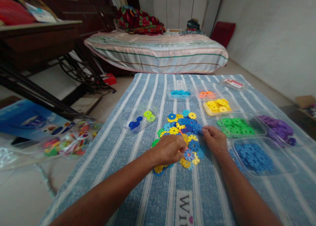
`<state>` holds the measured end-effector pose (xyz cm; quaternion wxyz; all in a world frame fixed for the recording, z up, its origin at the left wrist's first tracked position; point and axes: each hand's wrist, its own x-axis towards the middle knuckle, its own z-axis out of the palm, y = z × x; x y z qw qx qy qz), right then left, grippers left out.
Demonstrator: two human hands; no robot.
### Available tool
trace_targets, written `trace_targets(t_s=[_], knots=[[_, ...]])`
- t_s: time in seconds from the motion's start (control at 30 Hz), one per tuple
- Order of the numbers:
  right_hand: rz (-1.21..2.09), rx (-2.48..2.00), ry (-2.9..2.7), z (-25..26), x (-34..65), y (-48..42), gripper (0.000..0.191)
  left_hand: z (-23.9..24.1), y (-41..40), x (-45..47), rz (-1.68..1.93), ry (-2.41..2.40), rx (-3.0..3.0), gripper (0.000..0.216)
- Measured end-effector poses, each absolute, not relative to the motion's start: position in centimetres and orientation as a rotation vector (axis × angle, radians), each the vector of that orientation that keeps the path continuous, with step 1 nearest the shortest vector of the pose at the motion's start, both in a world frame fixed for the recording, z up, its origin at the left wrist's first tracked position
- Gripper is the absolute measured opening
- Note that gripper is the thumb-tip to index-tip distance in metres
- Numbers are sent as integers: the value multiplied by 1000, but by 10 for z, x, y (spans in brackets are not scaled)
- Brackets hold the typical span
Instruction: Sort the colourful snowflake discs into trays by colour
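Note:
A loose pile of plastic snowflake-shaped pieces (pixel 184 127) in blue, yellow and green lies on a blue striped cloth (pixel 148 186). My left hand (pixel 169 149) rests knuckles-up on the pile's near left side, fingers curled down into the pieces; what they grip is hidden. My right hand (pixel 215 140) sits at the pile's right edge, its fingertips pinched together on a blue piece (pixel 201 131).
Clear trays hold sorted pieces: blue (pixel 254 157), green (pixel 237 126), purple (pixel 278 127), yellow (pixel 218 106), orange (pixel 206 94), light blue (pixel 180 93). A small tray (pixel 142 120) sits left of the pile. Bags of pieces (pixel 66 142) lie at left, a bed (pixel 158 50) beyond.

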<state>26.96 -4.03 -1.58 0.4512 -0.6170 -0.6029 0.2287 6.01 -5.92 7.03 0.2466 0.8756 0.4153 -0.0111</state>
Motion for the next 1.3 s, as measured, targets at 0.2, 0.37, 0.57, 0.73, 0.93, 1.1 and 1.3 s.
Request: trace_targets(t_s=[0.2,0.37,0.57,0.73,0.93,1.1,1.3], knots=[[562,-1526,-1488,-13,268,-41,27,90,-43,38,401,1193,2000,12],[573,-1536,-1486,-13,268,-41,26,116,-6,-16,769,1653,1922,16],[560,-1532,-1488,-14,269,-40,26,95,42,-59,502,2044,2004,12],[558,-1534,-1489,-16,270,-40,26,79,56,-54,176,2145,2130,15],[575,-1519,-1487,-17,270,-40,26,90,41,-40,-143,2313,2307,26],[574,-1527,-1501,-14,270,-41,26,113,-1,-25,19,2020,2398,26],[564,-1534,-1510,-13,269,-41,26,96,-52,-13,-179,1652,2333,22]])
